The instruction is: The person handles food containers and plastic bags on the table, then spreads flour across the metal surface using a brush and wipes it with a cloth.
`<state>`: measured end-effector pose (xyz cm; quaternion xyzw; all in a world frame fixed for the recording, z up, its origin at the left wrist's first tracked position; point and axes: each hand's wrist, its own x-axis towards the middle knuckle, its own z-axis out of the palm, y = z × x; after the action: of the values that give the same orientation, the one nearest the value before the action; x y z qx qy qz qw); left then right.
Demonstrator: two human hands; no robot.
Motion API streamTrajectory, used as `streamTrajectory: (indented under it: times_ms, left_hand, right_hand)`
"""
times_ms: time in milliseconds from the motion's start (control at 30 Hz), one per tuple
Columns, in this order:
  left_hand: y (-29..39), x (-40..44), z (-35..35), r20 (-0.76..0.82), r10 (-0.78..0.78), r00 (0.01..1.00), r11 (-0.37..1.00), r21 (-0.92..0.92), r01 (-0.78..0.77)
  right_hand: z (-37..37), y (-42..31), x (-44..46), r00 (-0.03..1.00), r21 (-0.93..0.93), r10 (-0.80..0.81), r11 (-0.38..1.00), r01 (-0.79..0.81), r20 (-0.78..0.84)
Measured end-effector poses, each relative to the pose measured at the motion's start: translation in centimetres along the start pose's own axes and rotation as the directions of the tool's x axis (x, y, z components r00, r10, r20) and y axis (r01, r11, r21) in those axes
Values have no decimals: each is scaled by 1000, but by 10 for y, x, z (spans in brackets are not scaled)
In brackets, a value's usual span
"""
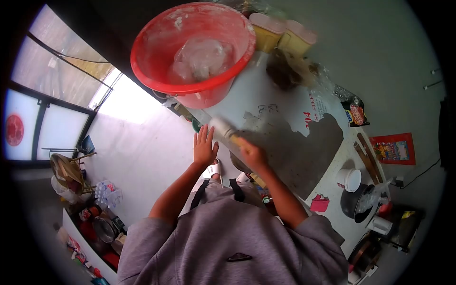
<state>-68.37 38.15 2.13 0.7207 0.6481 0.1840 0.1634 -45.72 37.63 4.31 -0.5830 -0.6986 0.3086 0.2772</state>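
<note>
My right hand [254,154] is closed around the yellowish handle of what looks like a brush [222,128]; its whitish head is blurred by motion. The head is at the left edge of a table top [294,156] that is partly white with red print and partly grey. My left hand [205,148] is open, its fingers stretched out and pointing away from me, just left of the brush head and apart from the handle. Beyond both hands stands a red bucket [209,90], dusted white inside, with a clear plastic bag [202,57] in it.
Two yellow containers with pale lids [266,31] stand right of the bucket. Farther along are a dark brown lump [282,71], a snack packet [355,114], a white tub [350,179], a black pot [355,202] and a pink item [319,203]. A chair [66,171] stands left.
</note>
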Motion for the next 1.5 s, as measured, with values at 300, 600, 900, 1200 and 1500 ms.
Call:
streamTrajectory:
  times_ms: [300,600,900,1200,1500]
  left_hand:
    - [35,1,1,49,56,997,998,8,-56]
    - [44,-10,7,57,60,997,998,13,-61]
    - [59,-22,25,59,44,997,998,39,-46]
    - [109,-1,26,-30,201,979,975,-93,-203]
    - [152,4,61,103,293,951,955,-90,-284]
  right_hand:
    - [-28,86,11,895,-166,219,939,-302,-389]
    - [-70,121,-9,841,-113,223,942,-316,-492]
    - [-43,86,-5,965,-246,141,949,-196,-222]
    - [-53,64,-56,992,273,129,954,-126,7]
    - [-109,125,-120,855,-10,249,959,-284,-456]
